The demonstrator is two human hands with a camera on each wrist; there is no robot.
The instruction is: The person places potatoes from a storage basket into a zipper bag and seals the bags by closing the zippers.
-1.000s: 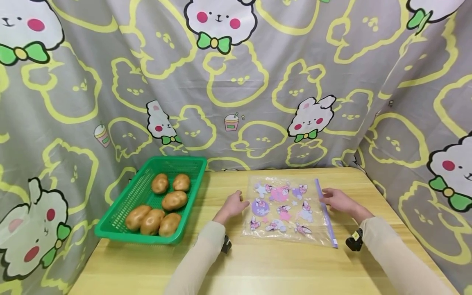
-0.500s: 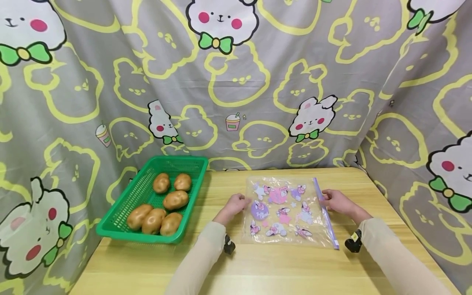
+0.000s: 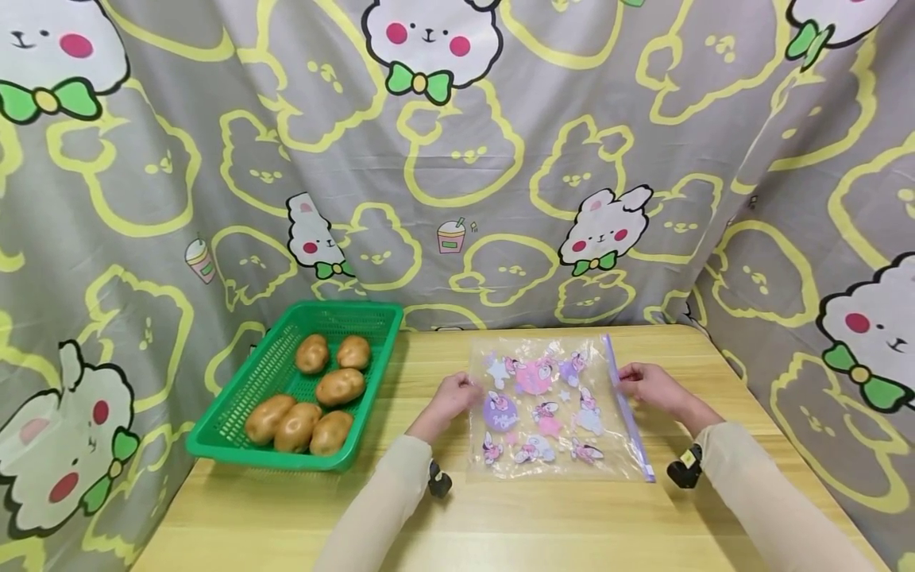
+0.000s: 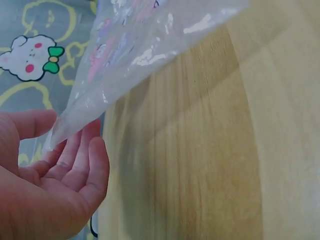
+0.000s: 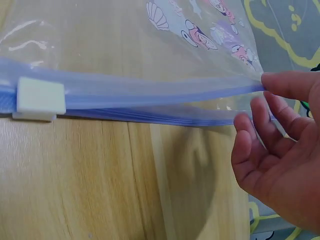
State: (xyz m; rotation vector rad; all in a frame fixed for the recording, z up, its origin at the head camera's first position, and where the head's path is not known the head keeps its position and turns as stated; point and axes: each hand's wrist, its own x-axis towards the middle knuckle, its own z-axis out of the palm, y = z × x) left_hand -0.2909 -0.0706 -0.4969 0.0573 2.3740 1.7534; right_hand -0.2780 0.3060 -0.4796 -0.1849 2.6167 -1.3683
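Note:
A clear slider zip bag (image 3: 525,433) with pink and purple cartoon prints is held flat, just above the table, between the two hands. My left hand (image 3: 453,397) pinches its left edge between thumb and fingers, and the plastic slants up from the fingertips in the left wrist view. At the purple zip edge (image 5: 150,95), my right hand (image 3: 654,388) has its thumb on the upper lip and its curled fingers at the lower one. These lips stand slightly apart. A white slider (image 5: 41,97) sits at the near end of the zip.
Several potatoes (image 3: 340,387) lie in a green plastic basket (image 3: 203,443) at the left of the wooden table (image 3: 543,524). A grey patterned curtain (image 3: 493,278) hangs behind and on both sides.
Both hands have taken hold of the bag's edges. The bag has shifted slightly left and come up off the table. The basket and potatoes stay put.

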